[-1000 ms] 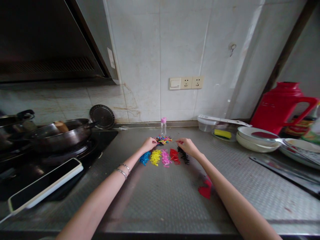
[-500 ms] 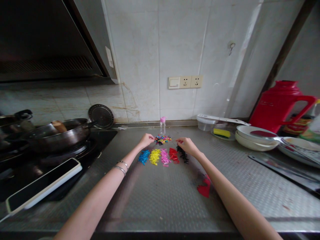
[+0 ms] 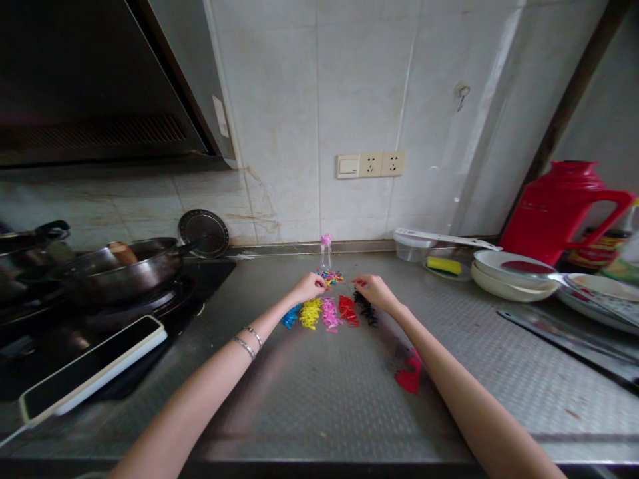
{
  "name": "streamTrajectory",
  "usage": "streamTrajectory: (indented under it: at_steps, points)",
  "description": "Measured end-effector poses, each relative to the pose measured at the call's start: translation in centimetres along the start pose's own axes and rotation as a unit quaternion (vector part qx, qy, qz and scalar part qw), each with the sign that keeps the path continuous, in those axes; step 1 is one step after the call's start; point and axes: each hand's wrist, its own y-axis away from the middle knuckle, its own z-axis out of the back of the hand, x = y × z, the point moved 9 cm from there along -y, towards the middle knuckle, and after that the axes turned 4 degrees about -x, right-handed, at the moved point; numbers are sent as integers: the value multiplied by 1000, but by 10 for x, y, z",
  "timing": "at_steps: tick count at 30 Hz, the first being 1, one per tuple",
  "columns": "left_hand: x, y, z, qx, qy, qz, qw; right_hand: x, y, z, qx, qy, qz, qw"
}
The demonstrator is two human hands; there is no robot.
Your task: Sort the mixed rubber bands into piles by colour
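Note:
My left hand (image 3: 310,287) is closed in a pinch over the near left edge of a mixed heap of small coloured bands (image 3: 331,277), partly hiding it. What its fingertips hold is too small to make out. My right hand (image 3: 373,291) also pinches, beside the upper end of the black bands (image 3: 368,311); anything between its fingers is hidden. A row of sorted piles lies nearer to me: blue bands (image 3: 289,318), partly covered by my left hand, then yellow bands (image 3: 310,313), pink bands (image 3: 330,314) and red bands (image 3: 348,311). Behind the heap stands a clear bottle (image 3: 326,256) with a pink cap.
A red heart-shaped piece (image 3: 409,376) lies by my right forearm. On the left are a phone (image 3: 92,366), a pan (image 3: 120,269) and the stove. To the right are a yellow sponge (image 3: 444,266), stacked bowls (image 3: 509,283), a knife (image 3: 564,342) and a red thermos (image 3: 554,213).
My left hand has moved right and slightly toward me, from the heap's left side to its near edge, now covering part of the blue pile. My right hand has barely moved.

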Motion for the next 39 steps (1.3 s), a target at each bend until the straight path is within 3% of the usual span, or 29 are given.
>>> streamTrajectory:
  at_steps: [6,12,17,24,30,39]
  points:
    - [-42,7,-34,49,-7,-53,997,0,0,2,-6,-1,0,1000]
    - [-45,7,-34,44,15,-43,998,6,1,3,2,9,3,1000]
    - [-18,6,3,-6,60,-4,998,5,2,4,5,11,0,1000]
    - [61,24,61,-128,107,147,975,5,1,-1,7,20,13,1000]
    - [97,43,61,-157,182,238,941,8,3,0,13,40,11,999]
    - [100,41,60,-186,157,217,945,9,0,-2,11,84,-14,996]
